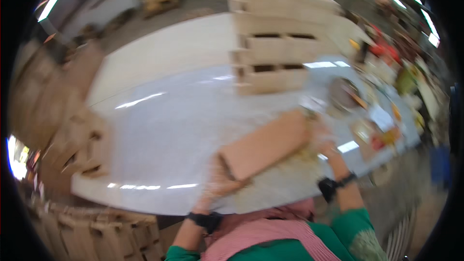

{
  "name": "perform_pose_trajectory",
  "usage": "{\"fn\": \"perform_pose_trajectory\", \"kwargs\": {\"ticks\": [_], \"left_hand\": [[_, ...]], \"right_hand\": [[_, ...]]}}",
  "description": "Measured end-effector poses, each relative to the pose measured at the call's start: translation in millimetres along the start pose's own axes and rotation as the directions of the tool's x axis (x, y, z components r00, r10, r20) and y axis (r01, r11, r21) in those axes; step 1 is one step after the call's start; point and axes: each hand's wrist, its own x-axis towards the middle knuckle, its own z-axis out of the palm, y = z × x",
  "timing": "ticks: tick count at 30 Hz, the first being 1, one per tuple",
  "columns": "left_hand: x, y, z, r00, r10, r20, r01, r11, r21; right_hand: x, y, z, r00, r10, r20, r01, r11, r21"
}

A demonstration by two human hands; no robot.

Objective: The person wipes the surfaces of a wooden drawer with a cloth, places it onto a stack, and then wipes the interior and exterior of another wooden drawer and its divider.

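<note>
A reddish-brown, box-shaped piece (266, 144) is held slantwise over the table's near side, its right end farther from me. Its left end shows a dark edge. My left hand (220, 179) is closed around that end, with the thumb side along the lower corner. My right hand (325, 137) is at the opposite end, too smeared by motion to make out its fingers. Yellowish crumbs or shavings (282, 171) are scattered on the table (159, 130) under and beside the piece.
Pale wooden boxes (275, 58) stand in a tall stack at the table's far side. A round container (344, 92) and assorted small items are at the right. More wooden boxes (79, 147) are piled at the left, with others (106, 234) below the near left edge.
</note>
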Motion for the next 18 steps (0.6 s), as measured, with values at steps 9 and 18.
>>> {"fn": "perform_pose_trajectory", "kwargs": {"ticks": [9,18], "left_hand": [[-27,26,-30,0.981,-0.188,0.052,0.193,0.904,-0.381],[-13,103,-94,0.815,-0.564,0.132,0.553,0.691,-0.466]], "right_hand": [[-19,74,33,0.916,-0.246,-0.317,0.332,0.909,0.252],[-10,-59,-125,0.538,-0.481,-0.692,0.646,0.762,-0.027]]}}
